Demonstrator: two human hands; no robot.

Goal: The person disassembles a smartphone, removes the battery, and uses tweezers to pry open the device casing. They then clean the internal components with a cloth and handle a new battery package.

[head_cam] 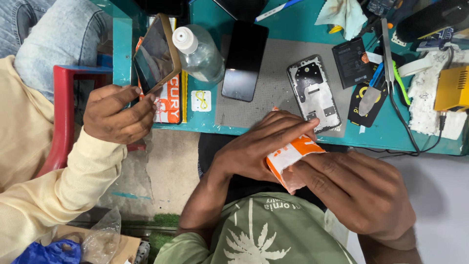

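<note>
I hold an orange-and-white packet point(289, 157) between both hands at the near edge of the teal desk point(293, 22): my left hand point(259, 149) is closed over its upper end and my right hand point(354, 190) grips its lower end. Just beyond my fingers, on the grey work mat point(273, 88), lies an opened phone frame point(314, 93) with a black phone point(244, 59) face-down to its left and a clear bottle point(199, 53) past that. At the left, another person's hand point(119, 114) in a cream sleeve holds 1 phone in a brown case point(156, 55).
</note>
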